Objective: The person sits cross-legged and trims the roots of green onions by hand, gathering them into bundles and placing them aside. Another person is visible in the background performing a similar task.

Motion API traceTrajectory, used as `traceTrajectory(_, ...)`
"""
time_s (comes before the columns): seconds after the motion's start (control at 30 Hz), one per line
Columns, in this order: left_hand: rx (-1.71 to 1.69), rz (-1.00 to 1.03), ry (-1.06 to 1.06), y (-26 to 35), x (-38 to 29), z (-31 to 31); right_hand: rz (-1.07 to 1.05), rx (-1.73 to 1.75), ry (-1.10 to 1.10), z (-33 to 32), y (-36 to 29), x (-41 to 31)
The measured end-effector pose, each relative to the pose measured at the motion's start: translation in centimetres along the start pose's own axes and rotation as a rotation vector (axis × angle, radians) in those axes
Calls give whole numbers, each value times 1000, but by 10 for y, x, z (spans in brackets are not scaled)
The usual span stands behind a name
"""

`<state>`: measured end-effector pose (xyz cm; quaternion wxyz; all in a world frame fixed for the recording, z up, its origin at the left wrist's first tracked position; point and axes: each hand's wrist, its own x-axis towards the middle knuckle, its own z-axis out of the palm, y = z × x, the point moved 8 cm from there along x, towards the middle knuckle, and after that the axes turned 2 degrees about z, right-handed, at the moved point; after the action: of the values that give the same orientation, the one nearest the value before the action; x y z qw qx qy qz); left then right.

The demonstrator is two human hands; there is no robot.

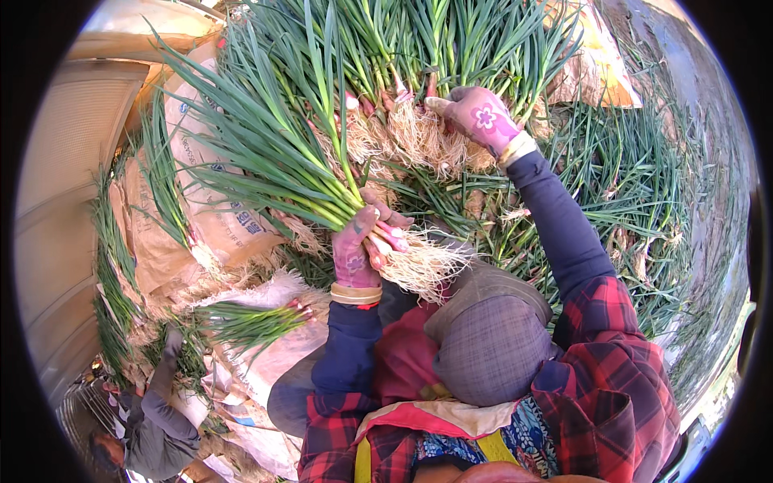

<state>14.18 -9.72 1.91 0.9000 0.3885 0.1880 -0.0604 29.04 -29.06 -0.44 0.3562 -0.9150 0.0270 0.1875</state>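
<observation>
My left hand (355,253), in a pink glove with a flower print, is closed around a bunch of green garlic (302,178). The leaves fan to the upper left; reddish bulbs and pale roots (426,265) stick out on the right of the fist. In a matching glove, my right hand (480,121) is at the root end of a large heap of green garlic (386,48). Its thumb and fingers touch the plants beside a reddish stem (432,84). Whether the fingers pinch one of them is hidden by the glove and roots.
Loose green garlic (628,181) covers the ground at right. Printed woven sacks (211,211) lie at left, near a small bunch (266,323) on a pale sack. A bent-over person (163,435) is at lower left. A metal panel (72,163) stands along the left.
</observation>
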Motion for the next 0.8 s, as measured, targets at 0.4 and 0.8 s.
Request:
traceTrajectory(0.4,-157,-108,-3,-24,-5,-11,-90,505,152,0,11,-67)
traceTrajectory(0.8,388,-456,-1,-54,-7,-33,-45,165,-418,74,-24,-111)
